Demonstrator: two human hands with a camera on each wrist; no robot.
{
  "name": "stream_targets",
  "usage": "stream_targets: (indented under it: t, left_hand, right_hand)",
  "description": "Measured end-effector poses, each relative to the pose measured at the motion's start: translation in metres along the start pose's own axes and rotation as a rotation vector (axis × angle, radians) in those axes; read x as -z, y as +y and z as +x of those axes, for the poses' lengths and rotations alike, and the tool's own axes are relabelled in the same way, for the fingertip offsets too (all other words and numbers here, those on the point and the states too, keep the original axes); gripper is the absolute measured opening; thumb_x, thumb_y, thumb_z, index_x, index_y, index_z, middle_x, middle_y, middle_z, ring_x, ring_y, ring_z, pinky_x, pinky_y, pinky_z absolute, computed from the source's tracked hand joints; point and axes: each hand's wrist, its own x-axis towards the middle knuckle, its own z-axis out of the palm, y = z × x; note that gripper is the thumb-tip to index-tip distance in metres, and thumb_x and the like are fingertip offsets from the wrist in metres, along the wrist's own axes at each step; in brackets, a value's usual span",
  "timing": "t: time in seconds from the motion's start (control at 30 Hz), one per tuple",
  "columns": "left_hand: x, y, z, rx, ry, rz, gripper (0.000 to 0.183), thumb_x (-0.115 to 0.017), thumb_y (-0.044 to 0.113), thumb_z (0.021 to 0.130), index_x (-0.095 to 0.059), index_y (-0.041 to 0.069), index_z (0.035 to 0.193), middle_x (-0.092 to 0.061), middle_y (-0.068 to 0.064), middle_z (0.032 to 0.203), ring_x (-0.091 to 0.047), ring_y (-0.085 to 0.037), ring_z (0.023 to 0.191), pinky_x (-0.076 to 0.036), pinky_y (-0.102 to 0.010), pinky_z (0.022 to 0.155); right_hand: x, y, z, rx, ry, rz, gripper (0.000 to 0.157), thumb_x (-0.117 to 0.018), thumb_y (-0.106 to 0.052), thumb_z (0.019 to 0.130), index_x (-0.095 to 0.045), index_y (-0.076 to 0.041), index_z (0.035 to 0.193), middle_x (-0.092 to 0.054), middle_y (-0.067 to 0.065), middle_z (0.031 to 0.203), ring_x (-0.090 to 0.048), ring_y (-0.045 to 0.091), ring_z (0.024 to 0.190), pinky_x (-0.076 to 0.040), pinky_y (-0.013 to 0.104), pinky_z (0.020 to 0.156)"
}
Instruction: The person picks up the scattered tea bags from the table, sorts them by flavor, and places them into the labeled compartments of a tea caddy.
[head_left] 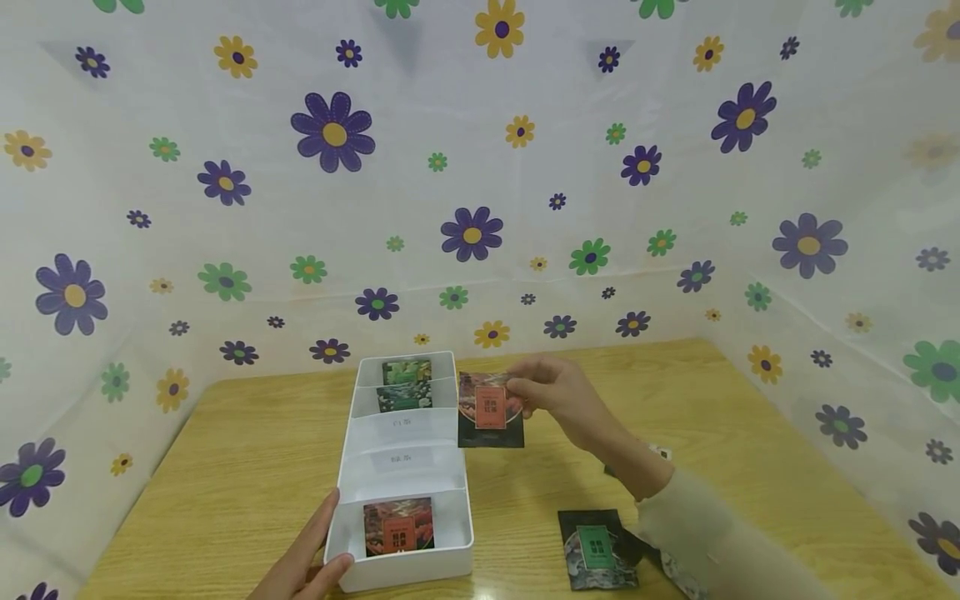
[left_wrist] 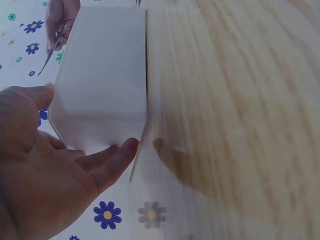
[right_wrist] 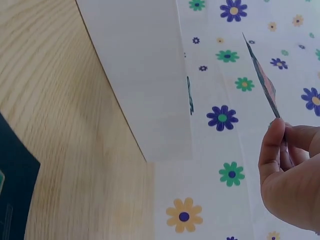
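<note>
One 红茶-labelled sachet [head_left: 490,410] in the pinch of the right hand [head_left: 564,398], left hand [head_left: 309,557] straight-fingered against a white box [head_left: 408,570].

White cloth [head_left: 420,150] behind surface [head_left: 240,442] and along both sides — printed with purple, yellow and green flowers [head_left: 333,135]. Horizontal crease low across back; small shadowed folds near top. Surface light wood, grain running mostly crosswise. Light soft, rather dim — pale glare at near edge.
</note>
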Motion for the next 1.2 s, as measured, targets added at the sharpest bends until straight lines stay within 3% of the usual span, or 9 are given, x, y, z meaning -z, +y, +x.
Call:
stream_targets:
  t: [0.3, 0.4, 0.7, 1.0, 1.2]
  left_hand:
    - [-0.001, -0.001, -0.002, -0.018, 0.003, -0.01, 0.077, -0.06, 0.018, 0.092, -0.011, 0.008, 0.15, -0.01, -0.018, 0.152, -0.026, -0.044, 0.128, -0.053, -0.036, 0.076]
    - [-0.001, -0.002, -0.001, -0.008, 0.0, -0.017, 0.077, -0.061, 0.018, 0.092, -0.011, 0.009, 0.15, -0.01, -0.016, 0.152, -0.026, -0.042, 0.128, -0.053, -0.035, 0.077]
    - [0.0, -0.003, -0.001, -0.064, -0.01, -0.033, 0.076, -0.059, 0.018, 0.093, -0.01, 0.009, 0.15, -0.01, -0.021, 0.151, -0.028, -0.049, 0.125, -0.054, -0.037, 0.074]
    - [-0.003, -0.006, -0.001, -0.118, -0.003, -0.048, 0.074, -0.057, 0.012, 0.093, -0.009, 0.006, 0.149, -0.012, -0.024, 0.149, -0.031, -0.049, 0.121, -0.054, -0.034, 0.07]
    - [-0.004, -0.006, -0.002, -0.13, -0.005, -0.072, 0.073, -0.056, 0.011, 0.094, -0.009, 0.007, 0.15, -0.013, -0.027, 0.147, -0.033, -0.052, 0.119, -0.054, -0.031, 0.067]
  right_hand:
    - [-0.027, 0.005, 0.0, -0.051, -0.035, 0.018, 0.022, -0.065, -0.01, 0.088, -0.062, 0.004, 0.104, -0.064, 0.017, 0.093, -0.059, 0.022, 0.07, -0.053, 0.031, 0.06]
    - [-0.037, 0.007, -0.001, -0.056, -0.07, 0.03, 0.022, -0.065, -0.009, 0.088, -0.062, 0.004, 0.105, -0.064, 0.016, 0.093, -0.06, 0.021, 0.072, -0.054, 0.031, 0.06]
    - [-0.068, 0.016, -0.005, -0.062, -0.168, 0.049, 0.018, -0.064, -0.004, 0.087, -0.063, 0.003, 0.103, -0.066, 0.017, 0.094, -0.064, 0.022, 0.069, -0.055, 0.033, 0.059]
    - [-0.093, 0.022, -0.012, -0.043, -0.136, 0.009, 0.013, -0.065, -0.002, 0.086, -0.064, 0.003, 0.097, -0.067, 0.016, 0.085, -0.065, 0.027, 0.066, -0.055, 0.037, 0.055]
    - [-0.107, 0.006, -0.025, 0.026, -0.12, -0.11, 0.007, -0.064, 0.004, 0.085, -0.064, 0.005, 0.092, -0.066, 0.019, 0.08, -0.063, 0.037, 0.065, -0.053, 0.043, 0.053]
